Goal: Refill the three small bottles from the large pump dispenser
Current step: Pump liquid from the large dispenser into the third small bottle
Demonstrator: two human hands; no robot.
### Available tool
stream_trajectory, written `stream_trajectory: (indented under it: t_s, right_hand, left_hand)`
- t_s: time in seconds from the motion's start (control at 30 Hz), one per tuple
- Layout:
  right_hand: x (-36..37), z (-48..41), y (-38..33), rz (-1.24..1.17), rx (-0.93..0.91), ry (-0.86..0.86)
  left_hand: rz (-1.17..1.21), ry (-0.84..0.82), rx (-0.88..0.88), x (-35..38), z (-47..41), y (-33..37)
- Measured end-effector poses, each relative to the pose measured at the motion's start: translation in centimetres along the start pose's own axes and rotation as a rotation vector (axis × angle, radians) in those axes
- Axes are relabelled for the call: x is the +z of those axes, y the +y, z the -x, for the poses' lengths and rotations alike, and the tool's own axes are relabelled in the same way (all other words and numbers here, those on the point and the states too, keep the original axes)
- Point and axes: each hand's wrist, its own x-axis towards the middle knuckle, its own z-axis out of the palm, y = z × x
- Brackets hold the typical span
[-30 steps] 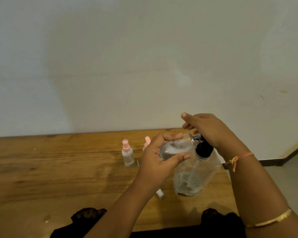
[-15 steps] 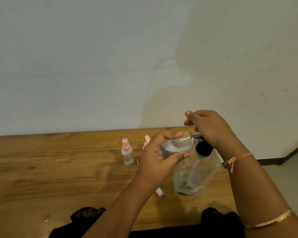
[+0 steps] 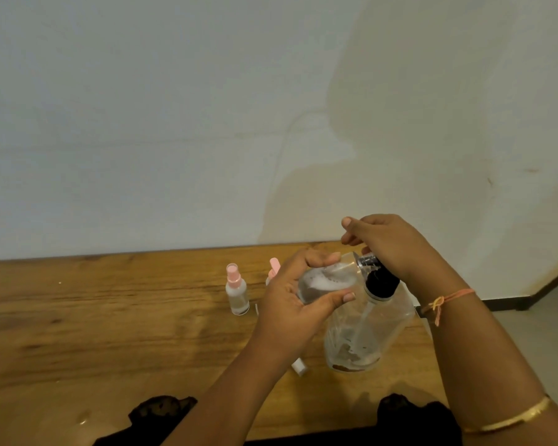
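My left hand [image 3: 298,302] grips a small clear bottle [image 3: 327,281], tilted on its side with foamy liquid inside, its mouth at the spout of the large pump dispenser [image 3: 368,329]. The dispenser is a clear bottle with a black collar and silver pump, standing tilted on the wooden table [image 3: 110,317], nearly empty. My right hand [image 3: 388,246] rests on the pump head, fingers curled over it. A second small bottle with a pink sprayer [image 3: 236,291] stands upright to the left. A third pink-topped bottle [image 3: 274,267] peeks from behind my left hand.
A small white cap [image 3: 299,366] lies on the table under my left forearm. A plain wall rises right behind the table's far edge. The table's right end is just past the dispenser, with floor beyond. Dark fabric lies at the near edge.
My right hand has risen slightly on the pump head, and more foamy liquid shows in the small bottle. Both hands keep their holds.
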Motion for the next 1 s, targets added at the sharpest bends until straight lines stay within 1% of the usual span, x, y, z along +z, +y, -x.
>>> stream_trajectory:
  t_s: [0.1,0.2,0.27,0.33,0.43,0.5,0.6,0.77,0.83,0.9,1.0]
  right_hand:
    - [0.0,0.3,-0.2,-0.036,-0.045,0.031]
    - [-0.1,0.6,-0.9,-0.098,-0.168,0.186]
    - [-0.1,0.7,-1.4,-0.105,-0.219,0.243]
    - [0.0,0.7,-1.3,-0.089,-0.200,0.206]
    - [0.0,0.4,-0.4,-0.027,-0.074,0.069]
    - [0.0,0.1,0.1,-0.014,-0.023,0.027]
    - [0.0,0.2,0.0,-0.039,-0.033,0.041]
    - [-0.1,0.7,-1.4,-0.091,-0.163,0.169]
    - [-0.2,0.7,-1.5,-0.087,-0.190,0.185]
    - [-0.1,0.6,-1.3,-0.070,-0.152,0.148]
    - [0.1,0.2,-0.5,-0.010,-0.047,0.030]
  left_hand:
    - [0.009,0.007,0.012,0.0,0.1,0.2]
    - [0.008,0.017,0.040,0.1,0.2,0.8]
    - [-0.001,0.019,0.055,0.1,0.2,1.0]
    - [0.005,0.022,0.047,0.0,0.1,0.9]
    - [0.000,0.021,0.012,0.0,0.1,0.5]
    - [-0.019,0.016,0.001,0.0,0.1,0.3]
    - [-0.018,0.020,0.008,0.0,0.1,0.3]
    - [0.018,0.016,0.019,0.1,0.2,0.9]
    - [0.026,0.018,0.015,0.1,0.2,1.0]
    - [0.013,0.014,0.008,0.0,0.1,0.9]
    - [0.004,0.008,-0.029,0.0,0.1,0.5]
